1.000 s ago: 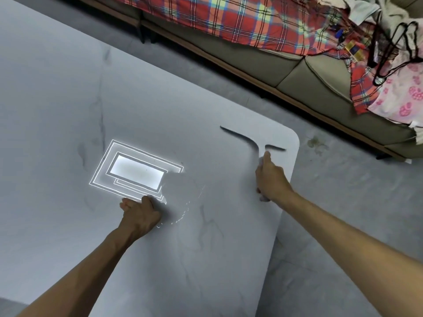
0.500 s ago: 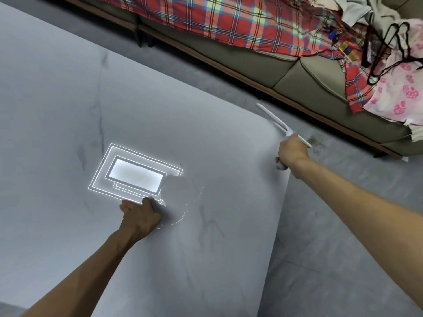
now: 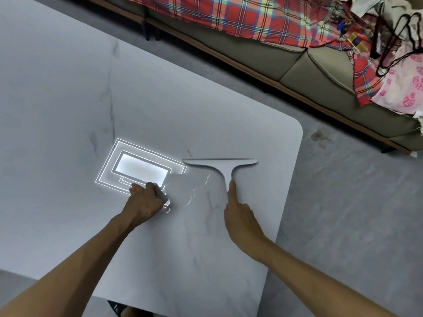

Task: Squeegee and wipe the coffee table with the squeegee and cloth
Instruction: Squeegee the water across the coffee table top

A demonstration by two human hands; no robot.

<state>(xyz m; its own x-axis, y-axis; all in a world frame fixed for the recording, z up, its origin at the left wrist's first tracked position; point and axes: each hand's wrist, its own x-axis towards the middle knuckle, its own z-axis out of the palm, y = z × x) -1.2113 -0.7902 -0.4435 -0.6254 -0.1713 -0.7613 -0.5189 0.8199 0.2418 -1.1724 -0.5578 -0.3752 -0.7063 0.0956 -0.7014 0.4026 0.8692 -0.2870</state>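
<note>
While your left arm reaches in from the lower left, your left hand sits knuckles-up on the desk. Its fingers are curled round a pale cloth that is hard to tell from the grey-white top. Hand and cloth cover the near right corner of a bright rectangular light reflection on the desk.

Just right of that reflection lies the squeegee, a grey T shape. Its blade runs left to right across the desk and its handle points back toward you. Whether the blade edge presses on the surface cannot be told from this view.

Your right hand grips the near end of the handle, with the forefinger stretched straight along it. Both hands work over the desk's right part, near its right edge and the rounded far corner.

Beyond that edge is grey floor with a dark stain. Along the top right stands an olive sofa draped in a red plaid blanket, with pink patterned fabric at its right end.
</note>
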